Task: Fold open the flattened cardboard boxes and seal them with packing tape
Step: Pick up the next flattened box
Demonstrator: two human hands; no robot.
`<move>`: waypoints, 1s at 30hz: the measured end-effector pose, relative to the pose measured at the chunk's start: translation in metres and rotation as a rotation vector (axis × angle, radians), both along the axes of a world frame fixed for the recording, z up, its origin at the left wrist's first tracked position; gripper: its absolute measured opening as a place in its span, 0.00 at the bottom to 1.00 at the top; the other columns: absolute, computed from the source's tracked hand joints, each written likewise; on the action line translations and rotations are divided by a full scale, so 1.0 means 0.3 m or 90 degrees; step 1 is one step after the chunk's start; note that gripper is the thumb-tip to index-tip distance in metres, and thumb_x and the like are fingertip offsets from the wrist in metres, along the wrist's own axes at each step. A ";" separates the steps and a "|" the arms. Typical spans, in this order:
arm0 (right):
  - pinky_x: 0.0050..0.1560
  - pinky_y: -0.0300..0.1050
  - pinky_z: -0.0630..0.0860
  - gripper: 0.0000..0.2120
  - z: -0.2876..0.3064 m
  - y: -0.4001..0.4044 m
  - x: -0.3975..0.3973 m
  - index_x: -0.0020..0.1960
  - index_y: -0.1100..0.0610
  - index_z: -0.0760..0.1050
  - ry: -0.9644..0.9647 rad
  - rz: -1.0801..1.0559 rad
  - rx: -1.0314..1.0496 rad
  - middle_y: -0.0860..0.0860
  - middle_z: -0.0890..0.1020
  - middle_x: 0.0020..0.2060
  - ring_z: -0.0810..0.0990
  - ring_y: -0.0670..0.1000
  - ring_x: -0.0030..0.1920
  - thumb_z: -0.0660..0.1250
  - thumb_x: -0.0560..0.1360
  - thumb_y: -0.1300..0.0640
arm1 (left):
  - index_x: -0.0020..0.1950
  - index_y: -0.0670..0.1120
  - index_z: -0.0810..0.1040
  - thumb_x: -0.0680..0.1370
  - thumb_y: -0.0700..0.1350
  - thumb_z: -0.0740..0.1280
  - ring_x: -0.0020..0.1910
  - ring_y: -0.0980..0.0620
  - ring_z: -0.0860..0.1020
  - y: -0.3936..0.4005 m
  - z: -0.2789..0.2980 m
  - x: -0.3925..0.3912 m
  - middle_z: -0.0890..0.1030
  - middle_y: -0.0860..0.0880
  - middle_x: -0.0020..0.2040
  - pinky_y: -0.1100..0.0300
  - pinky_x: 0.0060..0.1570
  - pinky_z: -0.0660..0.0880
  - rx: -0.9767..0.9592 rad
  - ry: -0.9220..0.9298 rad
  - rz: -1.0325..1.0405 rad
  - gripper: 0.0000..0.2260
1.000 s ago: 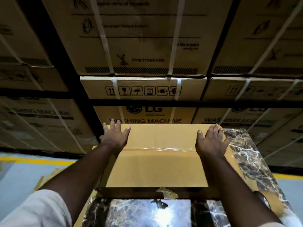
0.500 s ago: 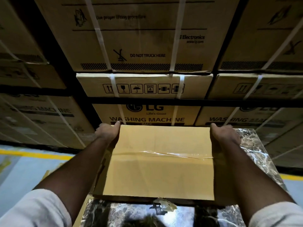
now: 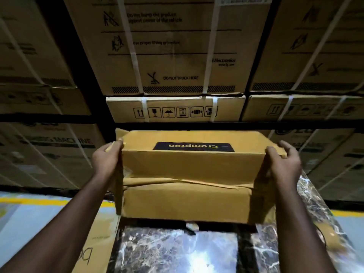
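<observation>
A brown cardboard box (image 3: 187, 201) is lifted off the glossy marble table (image 3: 177, 251) and tipped, so its clear-taped seam faces me and a dark "Crompton" label shows on the upper face. My left hand (image 3: 107, 160) grips the box's left end, with the thumb on the top corner. At the right end my right hand (image 3: 283, 162) holds the box, thumb on the near edge and fingers curled round the far corner. A scrap of tape (image 3: 192, 226) hangs under the box's near bottom edge.
Large strapped LG washing machine cartons (image 3: 173, 56) are stacked on dark racking right behind the table. A flattened cardboard box (image 3: 98, 245) lies to the table's left. A tape roll (image 3: 323, 236) sits at the table's right edge. Grey floor with a yellow line (image 3: 35, 201) runs below.
My hands slid from flat on top of the box to its two ends. They then lifted it off the table and tipped it, bringing the labelled face into sight.
</observation>
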State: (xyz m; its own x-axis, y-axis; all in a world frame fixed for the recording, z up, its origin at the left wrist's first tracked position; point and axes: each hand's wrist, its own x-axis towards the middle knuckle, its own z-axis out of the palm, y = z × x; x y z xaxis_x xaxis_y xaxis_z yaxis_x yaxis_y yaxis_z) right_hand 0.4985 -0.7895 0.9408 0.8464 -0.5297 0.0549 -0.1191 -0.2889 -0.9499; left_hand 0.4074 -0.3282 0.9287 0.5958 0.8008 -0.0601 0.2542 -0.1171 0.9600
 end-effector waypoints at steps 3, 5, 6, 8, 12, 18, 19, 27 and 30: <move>0.45 0.34 0.78 0.21 -0.039 0.003 -0.152 0.72 0.49 0.73 -0.134 0.069 0.144 0.45 0.80 0.59 0.79 0.34 0.49 0.71 0.81 0.59 | 0.63 0.47 0.82 0.78 0.51 0.75 0.54 0.50 0.81 0.015 -0.039 -0.116 0.84 0.47 0.58 0.62 0.47 0.76 -0.052 -0.132 -0.050 0.16; 0.53 0.34 0.80 0.25 -0.114 -0.019 -0.233 0.75 0.53 0.68 -0.132 0.120 0.228 0.50 0.80 0.65 0.81 0.41 0.57 0.68 0.81 0.66 | 0.69 0.50 0.79 0.78 0.48 0.75 0.60 0.49 0.81 0.044 -0.113 -0.193 0.83 0.47 0.64 0.55 0.59 0.78 -0.117 -0.165 -0.098 0.19; 0.58 0.37 0.79 0.28 -0.161 -0.028 -0.271 0.77 0.54 0.65 -0.113 0.142 0.243 0.51 0.79 0.68 0.81 0.43 0.61 0.67 0.81 0.69 | 0.72 0.54 0.77 0.78 0.49 0.75 0.63 0.48 0.81 0.056 -0.153 -0.234 0.82 0.49 0.66 0.49 0.63 0.77 -0.143 -0.152 -0.125 0.23; 0.65 0.40 0.77 0.32 -0.261 -0.035 -0.339 0.79 0.51 0.64 -0.063 0.179 0.229 0.48 0.76 0.72 0.77 0.44 0.68 0.65 0.81 0.73 | 0.74 0.62 0.73 0.78 0.48 0.74 0.67 0.46 0.79 0.068 -0.230 -0.301 0.81 0.52 0.68 0.38 0.66 0.75 -0.178 -0.105 -0.169 0.26; 0.72 0.42 0.71 0.34 -0.371 -0.004 -0.400 0.81 0.45 0.63 -0.037 0.204 0.124 0.44 0.69 0.77 0.68 0.37 0.75 0.65 0.82 0.70 | 0.75 0.60 0.66 0.81 0.40 0.71 0.65 0.41 0.78 0.040 -0.296 -0.402 0.77 0.53 0.67 0.36 0.63 0.76 -0.142 -0.062 -0.199 0.28; 0.79 0.59 0.64 0.45 -0.536 0.040 -0.378 0.85 0.43 0.46 0.096 0.257 -0.132 0.47 0.55 0.85 0.60 0.53 0.82 0.72 0.80 0.58 | 0.75 0.41 0.57 0.78 0.37 0.73 0.62 0.45 0.76 0.003 -0.357 -0.469 0.73 0.45 0.67 0.48 0.60 0.74 -0.015 0.070 -0.228 0.32; 0.80 0.61 0.63 0.48 -0.555 0.061 -0.385 0.85 0.45 0.43 0.133 0.269 -0.130 0.48 0.52 0.85 0.58 0.54 0.83 0.73 0.79 0.55 | 0.76 0.40 0.58 0.78 0.37 0.73 0.63 0.47 0.75 -0.012 -0.366 -0.478 0.73 0.46 0.66 0.50 0.60 0.73 -0.020 0.089 -0.220 0.32; 0.76 0.57 0.64 0.39 -0.405 0.294 -0.465 0.84 0.58 0.53 0.202 0.134 -0.133 0.53 0.52 0.85 0.59 0.60 0.82 0.71 0.81 0.54 | 0.70 0.41 0.71 0.68 0.64 0.79 0.63 0.42 0.77 -0.003 -0.368 -0.477 0.78 0.44 0.65 0.47 0.60 0.76 -0.103 0.155 -0.191 0.40; 0.71 0.59 0.69 0.22 -0.308 0.384 -0.519 0.71 0.50 0.73 -0.116 0.042 -0.250 0.48 0.68 0.79 0.64 0.54 0.78 0.68 0.78 0.58 | 0.69 0.36 0.72 0.74 0.68 0.71 0.58 0.41 0.76 0.006 -0.357 -0.474 0.77 0.44 0.56 0.47 0.54 0.70 -0.102 0.147 -0.163 0.40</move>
